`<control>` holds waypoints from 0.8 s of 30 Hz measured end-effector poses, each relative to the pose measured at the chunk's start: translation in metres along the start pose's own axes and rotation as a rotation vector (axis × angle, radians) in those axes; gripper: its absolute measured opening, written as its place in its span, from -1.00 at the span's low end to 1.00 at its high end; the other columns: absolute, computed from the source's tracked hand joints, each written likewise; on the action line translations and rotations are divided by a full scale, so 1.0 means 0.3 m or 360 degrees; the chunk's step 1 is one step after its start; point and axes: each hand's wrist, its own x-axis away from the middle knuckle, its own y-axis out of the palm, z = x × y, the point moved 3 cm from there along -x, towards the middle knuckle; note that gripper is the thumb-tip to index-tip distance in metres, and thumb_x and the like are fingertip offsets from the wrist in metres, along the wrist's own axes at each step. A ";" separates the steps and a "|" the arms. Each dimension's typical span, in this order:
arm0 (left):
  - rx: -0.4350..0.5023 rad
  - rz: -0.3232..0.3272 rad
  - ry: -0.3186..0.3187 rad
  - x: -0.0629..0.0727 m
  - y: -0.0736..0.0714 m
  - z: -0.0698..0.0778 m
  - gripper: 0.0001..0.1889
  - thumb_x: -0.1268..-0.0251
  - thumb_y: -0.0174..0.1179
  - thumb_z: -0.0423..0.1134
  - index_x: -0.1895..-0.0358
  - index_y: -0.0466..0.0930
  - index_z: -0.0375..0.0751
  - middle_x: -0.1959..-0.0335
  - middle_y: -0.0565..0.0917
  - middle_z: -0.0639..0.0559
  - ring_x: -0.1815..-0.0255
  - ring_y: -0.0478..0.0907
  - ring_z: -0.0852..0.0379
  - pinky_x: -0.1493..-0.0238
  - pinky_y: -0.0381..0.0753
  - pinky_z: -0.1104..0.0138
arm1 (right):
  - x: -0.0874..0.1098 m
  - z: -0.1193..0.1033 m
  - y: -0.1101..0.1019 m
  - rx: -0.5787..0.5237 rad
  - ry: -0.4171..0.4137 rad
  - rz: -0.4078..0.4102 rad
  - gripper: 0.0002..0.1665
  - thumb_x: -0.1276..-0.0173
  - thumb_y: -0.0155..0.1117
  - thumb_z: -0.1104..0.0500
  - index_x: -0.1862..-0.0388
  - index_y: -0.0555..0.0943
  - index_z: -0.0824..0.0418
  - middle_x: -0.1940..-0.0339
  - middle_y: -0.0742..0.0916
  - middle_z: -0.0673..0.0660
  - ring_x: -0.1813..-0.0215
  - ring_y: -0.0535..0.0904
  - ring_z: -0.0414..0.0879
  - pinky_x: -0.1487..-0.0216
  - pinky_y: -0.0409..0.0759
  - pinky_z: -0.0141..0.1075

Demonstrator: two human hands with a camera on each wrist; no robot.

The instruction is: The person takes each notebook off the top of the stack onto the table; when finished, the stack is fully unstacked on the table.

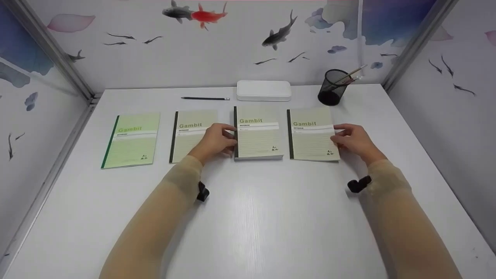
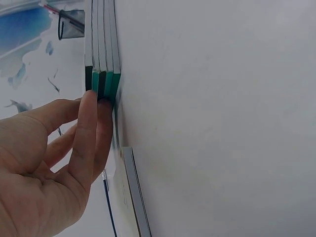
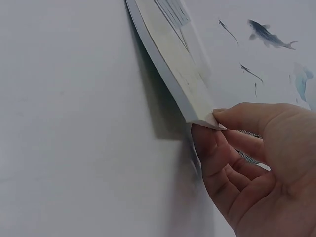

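One Gambit notebook with a black spine ends the row at the right; the right hand pinches its right edge, thumb on the cover and fingers underneath. That edge is raised off the table, a shadow below it.

Just left, across a narrow gap, is one notebook stack. Five layers can be counted from the left wrist, with black and green spines mixed, their edges nearly flush. The left hand rests its fingertips against the stack's spine side, fingers loosely bent, gripping nothing.

Partly behind that hand lies one black-spined notebook, and beyond a wider gap, at the far left of the row, one green-spined notebook. That makes four places in the row, three of them single notebooks.

On the far side, from left to right: one dark pencil, one white case near the far edge, and one black mesh pen holder with at least two writing tools leaning right. White tabletop runs from the row toward the near side, wide between the two sleeved forearms, and a strip separates the pencil from the notebooks.
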 end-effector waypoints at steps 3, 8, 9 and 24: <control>0.0001 0.0001 0.0007 0.000 0.002 0.000 -0.46 -0.36 0.30 -0.45 -0.40 0.47 -0.24 -0.10 0.62 -0.21 0.17 0.76 -0.01 0.24 0.82 0.26 | -0.003 0.003 0.002 0.0067 0.0002 0.0001 -0.32 -0.49 0.30 0.08 -0.52 0.41 0.24 -0.16 0.63 0.29 0.22 0.60 -0.16 0.26 0.61 -0.41; -0.0037 -0.0001 0.0009 0.003 0.003 0.003 -0.46 -0.37 0.29 -0.44 -0.41 0.47 -0.25 -0.11 0.63 -0.22 0.15 0.75 -0.01 0.22 0.82 0.27 | -0.007 0.006 0.008 0.0202 0.0008 0.0012 -0.33 -0.50 0.27 0.07 -0.51 0.41 0.26 -0.19 0.61 0.31 0.19 0.59 -0.11 0.30 0.61 -0.41; -0.0042 -0.0002 0.0006 0.004 0.004 0.003 -0.46 -0.37 0.29 -0.43 -0.41 0.47 -0.24 -0.12 0.63 -0.22 0.15 0.75 -0.01 0.21 0.82 0.27 | -0.006 0.005 0.009 0.0222 0.0009 0.0014 -0.33 -0.50 0.27 0.07 -0.51 0.41 0.26 -0.19 0.61 0.30 0.19 0.59 -0.10 0.30 0.61 -0.41; -0.0031 0.0004 0.0007 0.008 0.001 0.001 -0.47 -0.38 0.28 -0.45 -0.40 0.47 -0.24 -0.09 0.63 -0.20 0.17 0.74 0.00 0.21 0.82 0.27 | 0.000 -0.046 0.053 0.0283 -0.0149 0.0131 -0.48 -0.42 0.34 0.20 -0.35 0.56 0.21 -0.14 0.63 0.27 -0.07 0.60 0.06 0.24 0.57 -0.43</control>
